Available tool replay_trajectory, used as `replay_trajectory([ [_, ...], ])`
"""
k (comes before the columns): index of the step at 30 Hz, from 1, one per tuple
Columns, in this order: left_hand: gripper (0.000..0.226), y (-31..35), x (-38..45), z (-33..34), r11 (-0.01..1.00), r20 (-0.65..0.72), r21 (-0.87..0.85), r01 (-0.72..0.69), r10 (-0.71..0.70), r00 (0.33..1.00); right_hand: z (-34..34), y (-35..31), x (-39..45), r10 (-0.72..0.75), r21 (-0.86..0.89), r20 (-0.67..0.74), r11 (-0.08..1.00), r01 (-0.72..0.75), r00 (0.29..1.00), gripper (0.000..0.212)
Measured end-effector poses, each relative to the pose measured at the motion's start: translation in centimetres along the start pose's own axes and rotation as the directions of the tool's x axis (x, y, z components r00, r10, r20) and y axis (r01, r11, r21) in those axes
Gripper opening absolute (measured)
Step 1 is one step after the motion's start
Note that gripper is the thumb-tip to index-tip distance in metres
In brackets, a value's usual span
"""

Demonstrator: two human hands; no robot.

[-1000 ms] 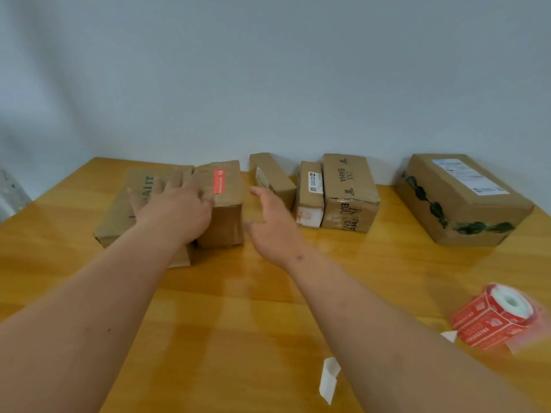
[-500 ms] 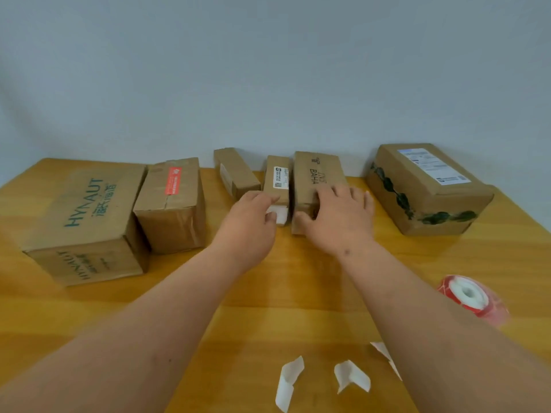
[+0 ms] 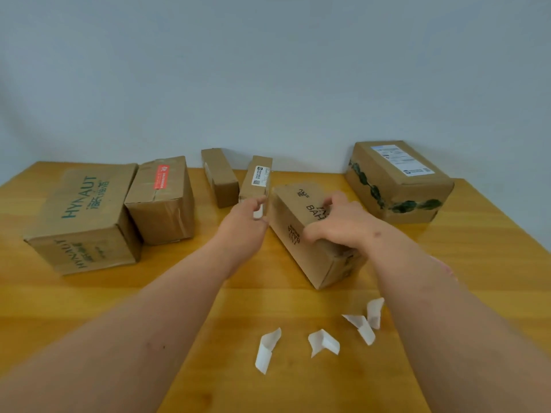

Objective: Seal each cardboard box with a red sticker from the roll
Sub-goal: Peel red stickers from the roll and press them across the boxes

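Right hand point(image 3: 337, 225) grips the "BAHA"-printed box point(image 3: 313, 234): fingers curled over its top face, thumb down its near side. That box sits skewed on the tabletop point(image 3: 208, 293), roughly centre, one corner pointing toward the near edge. I read "BAHA" on top and again on the side panel; smaller black print above it is not legible to me.

Left hand point(image 3: 243, 228) has its fingers loosely curled, fingertips at the near end of the narrow box point(image 3: 256, 183), which carries a white barcode label on top. Whether it actually pinches that box I cannot tell.

Toward the far left corner: a large box point(image 3: 83, 216) printed "HYNAUT" in teal on top and front, with characters beside it that I cannot read. Touching its right side, a medium box point(image 3: 161, 201) bearing one red sticker point(image 3: 161, 176) on its top seam; the sticker's text is too small to read. A small plain box point(image 3: 219, 175) lies near the far edge, between the medium box and the narrow box.

Far right: a wide box point(image 3: 399, 180) with a white shipping label on top and dark green printed tape round its side.

Four white backing scraps point(image 3: 323, 342) lie curled near the near edge, between my forearms. At the right forearm's edge I note a faint pink blur, unidentifiable.
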State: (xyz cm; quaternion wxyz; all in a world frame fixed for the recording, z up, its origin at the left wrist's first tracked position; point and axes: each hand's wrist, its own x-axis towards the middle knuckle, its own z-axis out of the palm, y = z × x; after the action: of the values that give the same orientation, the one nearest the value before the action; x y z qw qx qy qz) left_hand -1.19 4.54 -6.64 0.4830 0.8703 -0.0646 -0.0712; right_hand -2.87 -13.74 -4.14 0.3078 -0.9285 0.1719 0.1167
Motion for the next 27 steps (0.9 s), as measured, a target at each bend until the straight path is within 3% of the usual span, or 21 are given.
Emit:
replay_trajectory([
  [3, 0.044, -0.1, -1.2, -0.7, 0.998, -0.053, -0.053, -0.023, 0.02, 0.998, -1.0, 1.1, -1.9, -0.03, 0.205, 0.116, 0.979, 0.006, 0.993, 0.077],
  [5, 0.048, 0.0, -2.3, -1.3, 0.993, -0.086, -0.114, -0.034, 0.025, 0.996, -1.1, 1.3, -3.1, -0.079, 0.227, 0.187, 0.973, 0.035, 0.979, 0.077],
  [9, 0.058, -0.1, -4.7, -2.3, 0.996, -0.045, -0.088, 0.007, -0.011, 0.999, -0.1, 0.3, -5.5, -0.231, 0.012, 0.292, 0.971, 0.238, 0.928, 0.086],
  [13, 0.064, -1.5, -6.9, -2.7, 0.992, 0.086, 0.086, 0.09, -0.098, 0.992, 2.2, -0.1, -6.4, -0.301, -0.315, 0.266, 0.87, 0.378, 0.916, 0.089],
  [17, 0.074, -2.2, -8.1, -3.0, 0.995, 0.146, 0.081, 0.064, -0.075, 0.986, 2.6, 0.8, -6.4, -0.279, -0.342, 0.229, 0.874, 0.345, 0.933, 0.106],
  [22, 0.107, -2.5, -8.1, -3.2, 0.985, 0.232, 0.171, 0.012, -0.052, 0.971, 2.4, 1.6, -6.7, -0.262, -0.383, 0.233, 0.86, 0.337, 0.936, 0.108],
  [27, 0.107, -2.2, -7.9, -3.3, 0.984, 0.239, 0.18, -0.012, -0.032, 0.971, 2.2, 2.1, -6.2, -0.253, -0.417, 0.235, 0.846, 0.333, 0.939, 0.107],
])
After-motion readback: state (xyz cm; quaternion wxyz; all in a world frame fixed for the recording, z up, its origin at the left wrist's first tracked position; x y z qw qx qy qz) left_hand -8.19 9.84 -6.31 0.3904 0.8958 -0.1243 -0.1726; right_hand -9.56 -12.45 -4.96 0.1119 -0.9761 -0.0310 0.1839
